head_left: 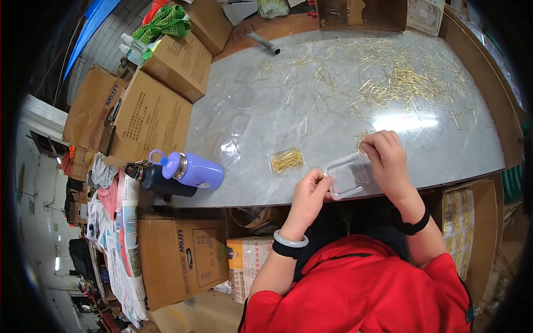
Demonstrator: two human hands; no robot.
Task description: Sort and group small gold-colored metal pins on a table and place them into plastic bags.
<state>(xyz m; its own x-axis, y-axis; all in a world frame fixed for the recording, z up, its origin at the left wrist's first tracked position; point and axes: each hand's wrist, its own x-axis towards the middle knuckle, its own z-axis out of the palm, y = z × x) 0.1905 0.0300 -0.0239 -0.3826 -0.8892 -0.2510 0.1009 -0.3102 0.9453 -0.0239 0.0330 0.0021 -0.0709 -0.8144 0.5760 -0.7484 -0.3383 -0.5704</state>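
Cardboard boxes [150, 119] line the left of the grey surface [250, 186], with 2 bottles, purple [202, 171] and black [166, 182], standing tilted in view near its front left edge. Gold wire pieces [405, 83] lie in a loose heap toward the far right. At the front edge, the left hand [311, 191] is clamped on the left side of a clear plastic box [347, 173]; the right hand [387, 161] has its fingertips together on a small gold bunch [362, 140] just above the box's right side. Nearby sits 1 filled clear box [286, 160].
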